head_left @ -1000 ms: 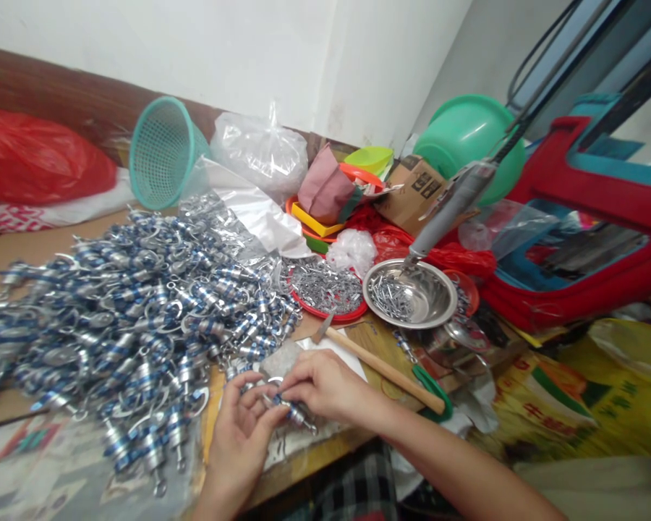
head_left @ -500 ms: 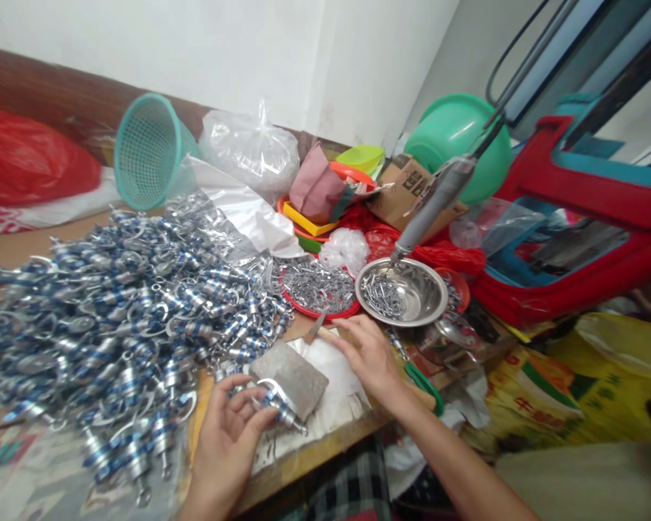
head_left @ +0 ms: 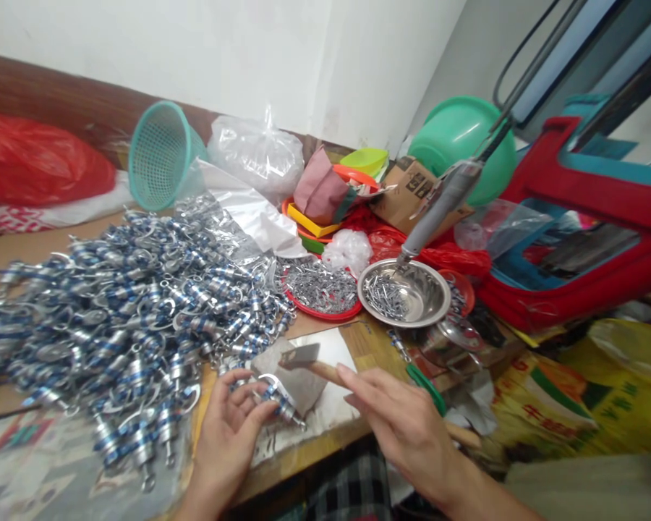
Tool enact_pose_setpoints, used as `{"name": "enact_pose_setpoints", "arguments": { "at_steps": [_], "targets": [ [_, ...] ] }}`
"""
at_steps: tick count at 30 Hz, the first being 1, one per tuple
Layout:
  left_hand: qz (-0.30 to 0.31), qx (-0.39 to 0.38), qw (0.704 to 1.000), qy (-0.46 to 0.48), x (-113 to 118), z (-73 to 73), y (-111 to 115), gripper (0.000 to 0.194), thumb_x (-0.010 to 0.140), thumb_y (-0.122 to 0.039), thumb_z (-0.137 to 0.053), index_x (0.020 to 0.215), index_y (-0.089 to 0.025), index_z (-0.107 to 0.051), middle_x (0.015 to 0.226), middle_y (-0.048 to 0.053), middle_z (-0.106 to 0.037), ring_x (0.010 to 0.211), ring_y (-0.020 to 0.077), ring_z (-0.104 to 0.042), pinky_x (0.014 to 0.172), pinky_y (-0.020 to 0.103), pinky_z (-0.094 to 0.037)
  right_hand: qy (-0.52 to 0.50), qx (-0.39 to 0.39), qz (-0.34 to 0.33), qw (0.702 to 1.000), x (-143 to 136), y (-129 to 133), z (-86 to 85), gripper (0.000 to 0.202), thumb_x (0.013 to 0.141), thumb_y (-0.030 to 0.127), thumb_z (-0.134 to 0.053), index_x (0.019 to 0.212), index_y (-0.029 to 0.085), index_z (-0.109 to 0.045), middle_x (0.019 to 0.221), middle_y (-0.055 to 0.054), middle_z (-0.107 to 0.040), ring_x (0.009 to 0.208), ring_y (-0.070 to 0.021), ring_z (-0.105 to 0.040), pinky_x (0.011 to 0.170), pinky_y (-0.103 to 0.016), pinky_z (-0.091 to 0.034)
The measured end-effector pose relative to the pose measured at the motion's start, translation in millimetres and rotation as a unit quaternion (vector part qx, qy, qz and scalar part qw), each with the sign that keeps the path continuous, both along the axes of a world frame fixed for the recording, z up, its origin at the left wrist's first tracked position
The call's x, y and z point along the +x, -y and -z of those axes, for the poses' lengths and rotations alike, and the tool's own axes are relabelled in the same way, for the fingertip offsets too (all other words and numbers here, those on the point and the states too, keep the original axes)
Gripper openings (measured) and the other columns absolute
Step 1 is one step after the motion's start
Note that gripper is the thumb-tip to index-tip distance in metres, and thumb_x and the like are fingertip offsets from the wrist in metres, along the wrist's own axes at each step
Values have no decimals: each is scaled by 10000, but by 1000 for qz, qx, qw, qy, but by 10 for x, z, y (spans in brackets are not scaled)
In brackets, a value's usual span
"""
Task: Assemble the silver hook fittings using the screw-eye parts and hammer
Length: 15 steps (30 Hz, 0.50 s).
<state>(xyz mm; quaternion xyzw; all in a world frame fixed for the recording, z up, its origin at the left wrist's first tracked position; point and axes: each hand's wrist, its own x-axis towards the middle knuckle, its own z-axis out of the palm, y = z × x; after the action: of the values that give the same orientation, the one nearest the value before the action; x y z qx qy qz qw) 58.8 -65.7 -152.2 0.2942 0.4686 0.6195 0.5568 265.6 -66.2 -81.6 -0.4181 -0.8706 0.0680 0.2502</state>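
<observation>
My left hand (head_left: 236,427) pinches a silver and blue metal piece (head_left: 283,405) with a curved hook, beside a grey metal block (head_left: 298,387) on white paper (head_left: 339,354). In my right hand (head_left: 398,420) is the wooden handle of a small hammer (head_left: 301,356), its head above the block. A large pile of similar silver and blue pieces (head_left: 124,311) covers the left part of the table.
Behind the block are a red tray (head_left: 336,315) of small metal parts and a steel bowl (head_left: 439,289) of pins. A grey tool (head_left: 445,202) hangs over the bowl. Green-handled scissors or pliers (head_left: 426,387) lie at the right. Further back stands a teal basket (head_left: 160,155).
My right hand has come nearer and swung the hammer head down and left over the block. My left hand keeps its hold on the metal piece. The view has shifted slightly.
</observation>
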Motion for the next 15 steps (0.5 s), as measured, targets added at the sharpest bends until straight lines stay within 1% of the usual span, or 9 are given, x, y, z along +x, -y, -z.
{"name": "enact_pose_setpoints", "arguments": {
  "at_steps": [2, 5, 7, 9, 10, 12, 13, 15],
  "targets": [
    [-5, 3, 1000, 4, 6, -7, -1, 472, 557, -183, -740, 904, -224, -422, 683, -31, -641, 626, 149, -635, 575, 272, -533, 13, 11, 2, 1000, -18, 41, 28, 458, 863, 107, -378, 1289, 274, -397, 843, -32, -614, 708, -131, -583, 628, -229, -457],
    [-13, 7, 1000, -2, 13, -6, -1, 463, 557, -184, -736, 900, -220, -427, 674, -28, -644, 619, 146, -635, 567, 260, -531, 76, -4, 4, 997, -45, 72, 107, 456, 856, 107, -365, 1281, 266, -416, 742, -21, -595, 621, -131, -567, 553, -223, -448],
    [-17, 8, 1000, -6, 15, 0, 1, 459, 559, -186, -735, 904, -221, -434, 671, -30, -643, 610, 139, -630, 562, 252, -530, 76, -2, 11, 997, -54, 89, 150, 456, 862, 110, -355, 1288, 261, -406, 752, -28, -595, 641, -135, -570, 571, -229, -452],
    [-19, 7, 1000, -12, 13, 4, 4, 478, 557, -193, -738, 937, -223, -450, 679, -28, -646, 634, 142, -632, 581, 250, -530, 62, -16, 14, 998, -43, 89, 192, 453, 868, 115, -351, 1293, 264, -398, 767, -32, -602, 670, -138, -578, 602, -236, -461],
    [-23, 4, 1000, -19, 11, 4, 5, 489, 557, -206, -740, 960, -223, -464, 694, -21, -652, 661, 149, -636, 598, 252, -530, 49, -36, 18, 998, -28, 73, 218, 439, 870, 130, -361, 1284, 267, -411, 777, -31, -609, 680, -138, -583, 611, -236, -467],
    [-16, -20, 998, -52, -1, -5, 4, 459, 565, -255, -736, 970, -209, -524, 717, 0, -665, 687, 166, -639, 621, 263, -532, 0, -83, 50, 995, 28, 2, 289, 399, 869, 185, -405, 1258, 263, -449, 858, -40, -630, 758, -145, -601, 666, -244, -482],
    [-5, -37, 996, -79, -11, -12, 1, 411, 572, -286, -730, 939, -200, -566, 713, 10, -671, 674, 175, -640, 626, 273, -533, -37, -103, 76, 991, 68, -53, 332, 385, 863, 216, -431, 1245, 248, -466, 927, -50, -635, 828, -154, -602, 719, -256, -484],
    [16, -51, 988, -143, -39, -28, -12, 285, 584, -351, -709, 809, -190, -641, 714, 31, -679, 665, 198, -638, 661, 309, -530, -89, -145, 123, 978, 155, -192, 419, 381, 836, 260, -487, 1212, 206, -507, 1044, -72, -625, 946, -181, -584, 812, -293, -466]
  ]
}}
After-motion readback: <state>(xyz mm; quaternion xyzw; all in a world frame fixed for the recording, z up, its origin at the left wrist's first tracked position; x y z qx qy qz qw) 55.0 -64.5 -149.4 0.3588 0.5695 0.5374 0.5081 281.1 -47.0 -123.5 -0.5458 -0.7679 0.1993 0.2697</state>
